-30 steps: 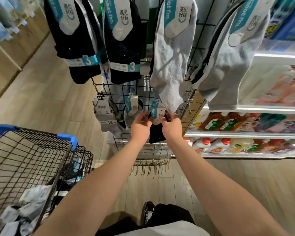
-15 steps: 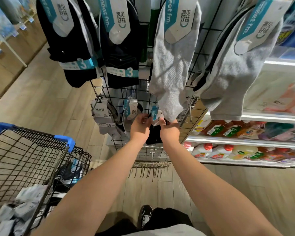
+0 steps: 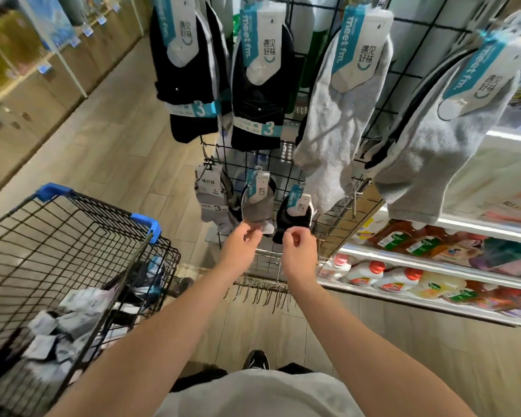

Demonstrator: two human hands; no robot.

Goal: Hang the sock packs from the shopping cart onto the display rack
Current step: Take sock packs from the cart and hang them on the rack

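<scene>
A black sock pack (image 3: 295, 216) with a teal and white card hangs from a hook low on the wire display rack (image 3: 337, 224). Beside it hang a grey pack (image 3: 257, 206) and a white pack (image 3: 209, 197). My left hand (image 3: 241, 246) and my right hand (image 3: 300, 249) hover just below these packs, fingers loosely curled, holding nothing. The left fingertips are close to the grey pack's lower corner. The wire shopping cart (image 3: 82, 236) stands at the left with several sock packs (image 3: 69, 320) in its bottom.
Larger black sock packs (image 3: 259, 85) and grey sock packs (image 3: 340, 109) hang on the upper rack. A bare hook (image 3: 355, 195) sticks out at the right. Loose hooks (image 3: 262, 291) hang along the rack's base. Shelves of bottles (image 3: 403, 278) run along the right; wooden floor lies to the left.
Both hands held the black sock pack at its hook; now they have let go and drawn back a little, and the pack hangs by itself.
</scene>
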